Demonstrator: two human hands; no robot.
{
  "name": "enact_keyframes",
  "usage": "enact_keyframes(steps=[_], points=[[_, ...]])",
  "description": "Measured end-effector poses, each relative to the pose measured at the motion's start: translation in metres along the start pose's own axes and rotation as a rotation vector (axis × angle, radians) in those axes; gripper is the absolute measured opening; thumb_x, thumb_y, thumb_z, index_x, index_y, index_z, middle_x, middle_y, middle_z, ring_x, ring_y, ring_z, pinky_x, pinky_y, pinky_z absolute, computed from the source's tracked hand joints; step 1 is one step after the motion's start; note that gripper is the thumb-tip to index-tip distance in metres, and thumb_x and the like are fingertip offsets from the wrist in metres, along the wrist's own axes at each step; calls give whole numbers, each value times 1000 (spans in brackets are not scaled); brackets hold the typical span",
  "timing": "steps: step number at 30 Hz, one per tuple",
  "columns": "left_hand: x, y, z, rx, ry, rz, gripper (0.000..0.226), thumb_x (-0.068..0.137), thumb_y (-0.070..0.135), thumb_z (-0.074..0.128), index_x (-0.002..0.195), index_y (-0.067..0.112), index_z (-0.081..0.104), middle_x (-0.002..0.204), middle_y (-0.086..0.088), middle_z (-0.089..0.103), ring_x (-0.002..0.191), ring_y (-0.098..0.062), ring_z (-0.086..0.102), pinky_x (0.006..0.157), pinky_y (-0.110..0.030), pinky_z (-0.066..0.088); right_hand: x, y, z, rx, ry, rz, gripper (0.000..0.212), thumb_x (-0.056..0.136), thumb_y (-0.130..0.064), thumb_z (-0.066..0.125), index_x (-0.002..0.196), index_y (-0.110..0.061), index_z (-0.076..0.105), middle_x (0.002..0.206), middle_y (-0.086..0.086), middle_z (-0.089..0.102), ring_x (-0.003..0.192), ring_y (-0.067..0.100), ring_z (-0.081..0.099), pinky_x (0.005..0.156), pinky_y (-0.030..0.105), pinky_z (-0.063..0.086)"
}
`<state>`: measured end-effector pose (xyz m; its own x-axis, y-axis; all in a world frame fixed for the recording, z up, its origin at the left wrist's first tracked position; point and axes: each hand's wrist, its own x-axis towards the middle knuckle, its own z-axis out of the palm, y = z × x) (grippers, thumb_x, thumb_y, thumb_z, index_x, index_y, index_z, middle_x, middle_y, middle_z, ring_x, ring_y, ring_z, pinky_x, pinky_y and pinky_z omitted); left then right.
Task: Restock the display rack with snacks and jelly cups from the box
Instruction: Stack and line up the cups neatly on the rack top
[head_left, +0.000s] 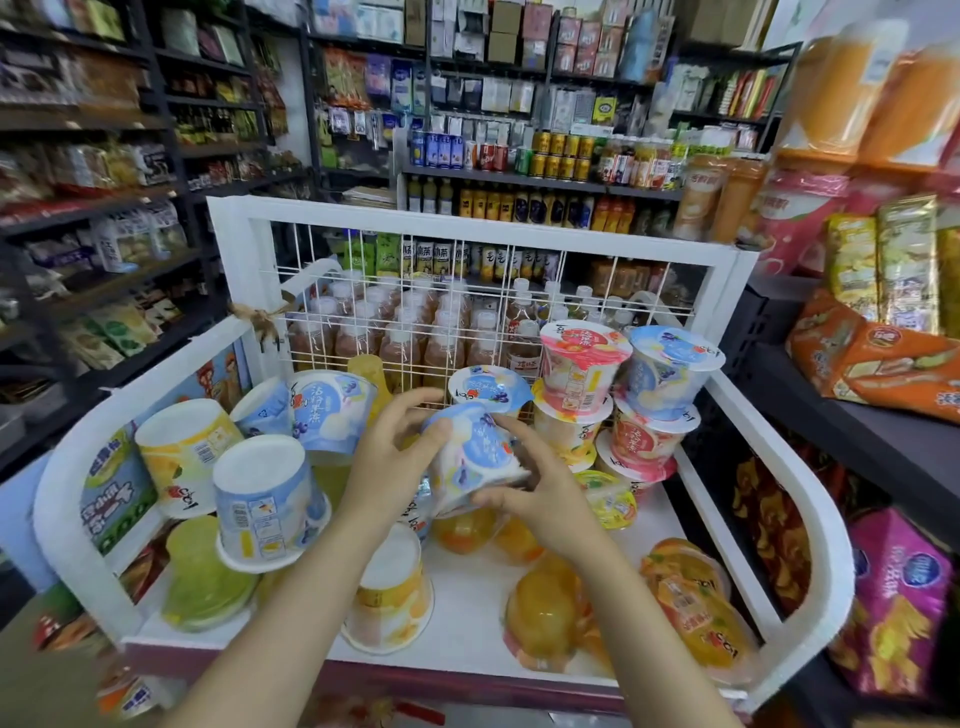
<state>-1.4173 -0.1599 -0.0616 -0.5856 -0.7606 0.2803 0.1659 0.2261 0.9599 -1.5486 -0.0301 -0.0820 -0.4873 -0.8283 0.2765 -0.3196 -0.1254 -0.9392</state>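
Note:
Both my hands hold one blue-and-white jelly cup (475, 457), tilted, above the middle of the white display rack (769, 525). My left hand (392, 457) grips its left side and my right hand (535, 493) wraps its right side and bottom. Behind it stands another blue-lidded cup (488, 387). At the back right, pink cups (579, 366) and a blue cup (670, 369) are stacked upright. Several blue, yellow and orange cups (260, 499) lie tipped over on the rack's left and front. No box is in view.
A white wire grid (467, 291) closes the rack's back, with bottled drinks behind it. Dark shelves of snacks run along the left (104, 171). Snack bags (878, 364) fill shelves on the right. Drink cans line the far shelf (545, 156).

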Motion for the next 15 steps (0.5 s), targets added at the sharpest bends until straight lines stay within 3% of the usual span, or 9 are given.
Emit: enact_keyframes(steps=[2, 3, 5, 7, 11, 15], points=[[1, -2, -3, 16, -127, -6, 34, 86, 45, 71, 118, 51, 61, 115, 11, 68, 108, -5, 63, 87, -21, 51, 0, -4, -3, 48, 139, 25, 49, 79, -10, 81, 121, -25, 59, 116, -3, 65, 96, 10, 68, 69, 25, 58], [2, -4, -4, 43, -184, -11, 45, 79, 57, 71, 122, 55, 58, 124, 14, 64, 116, -6, 60, 95, -29, 51, 2, -6, -5, 67, 216, 42, 36, 84, -12, 77, 113, -23, 59, 112, 0, 65, 90, 6, 69, 64, 26, 58], [1, -8, -4, 62, -254, -27, 62, 68, 65, 74, 127, 58, 55, 136, 16, 57, 126, -8, 54, 100, -42, 51, 5, -9, -9, 84, 329, 49, 23, 88, -15, 73, 105, -20, 58, 109, 2, 65, 87, 9, 70, 63, 30, 60], [0, -9, -1, 54, -239, -24, 73, 61, 61, 80, 129, 60, 51, 140, 14, 54, 127, -5, 52, 99, -41, 53, 9, -12, -9, 102, 388, 19, 28, 87, -12, 74, 108, -19, 56, 109, 2, 64, 91, 16, 71, 67, 30, 60], [10, -9, 2, 86, -176, 11, 75, 58, 61, 81, 120, 76, 42, 147, 19, 44, 132, -6, 47, 103, -43, 50, 9, -21, -7, 92, 412, -109, 32, 89, -6, 71, 115, -16, 56, 113, 2, 62, 83, 7, 66, 73, 27, 57], [31, -6, 8, 51, -155, 41, 67, 69, 59, 76, 125, 73, 41, 146, 21, 46, 128, -15, 54, 98, -49, 53, 16, -25, -7, -10, 386, -224, 26, 92, -13, 68, 115, -25, 65, 124, 1, 63, 107, 9, 63, 90, 27, 53]])
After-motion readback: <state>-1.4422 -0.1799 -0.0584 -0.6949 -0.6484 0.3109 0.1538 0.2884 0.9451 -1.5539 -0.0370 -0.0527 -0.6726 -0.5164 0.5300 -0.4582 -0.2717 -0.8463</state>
